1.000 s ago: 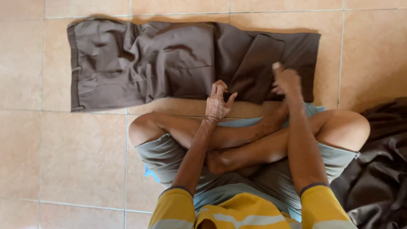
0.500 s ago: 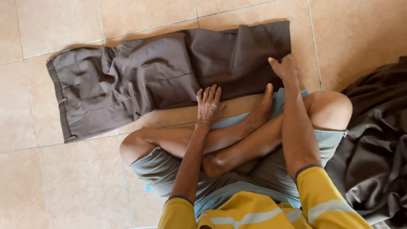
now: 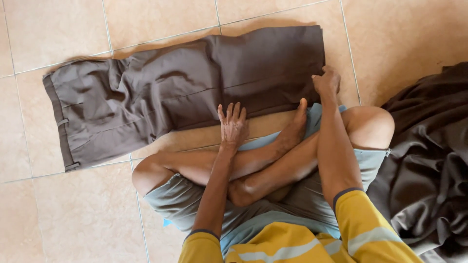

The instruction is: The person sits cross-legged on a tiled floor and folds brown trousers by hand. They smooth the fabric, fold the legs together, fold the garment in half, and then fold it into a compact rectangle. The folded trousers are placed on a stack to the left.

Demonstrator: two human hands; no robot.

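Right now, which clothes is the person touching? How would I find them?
Look at the tan tiled floor. The brown trousers lie spread flat there, under the left hand and right hand. Unlike the crumpled dark cloth pile beside the knee, they are smoothed out, waistband showing.

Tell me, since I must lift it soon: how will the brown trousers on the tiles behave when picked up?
The trousers look floppy: creases near the waistband suggest thin cloth that would droop and unfold if lifted by one edge. They probably slide easily on the smooth floor tiles. The left hand and right hand rest along their near edge.
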